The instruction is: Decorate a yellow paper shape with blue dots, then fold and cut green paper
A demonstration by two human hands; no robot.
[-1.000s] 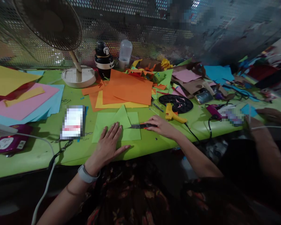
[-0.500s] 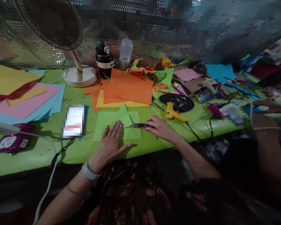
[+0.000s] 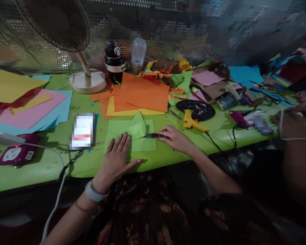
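Observation:
My left hand (image 3: 118,153) lies flat with fingers spread on a light green paper sheet (image 3: 149,145) on the table. A lifted green paper flap (image 3: 138,126) rises in a curved peak just beyond my fingertips. In my right hand (image 3: 174,139) is a red-and-black utility knife (image 3: 155,135), its tip pointing left and meeting the edge of the flap. The blade itself is partly hidden by the paper. Right of that hand, a yellow glue gun (image 3: 193,121) rests by a black palette (image 3: 197,109).
Orange sheets (image 3: 145,93) and paper scraps lie behind my hands. At left stand a fan (image 3: 88,81), a phone (image 3: 83,131), a purple device (image 3: 20,149) and stacked coloured paper (image 3: 40,109). A black bottle (image 3: 115,64) stands at the back. Another person's hands (image 3: 293,124) are at far right.
The green flap has curled over more, its right side now bulging towards the knife. The knife has shifted slightly right. My left hand stays pressed on the sheet.

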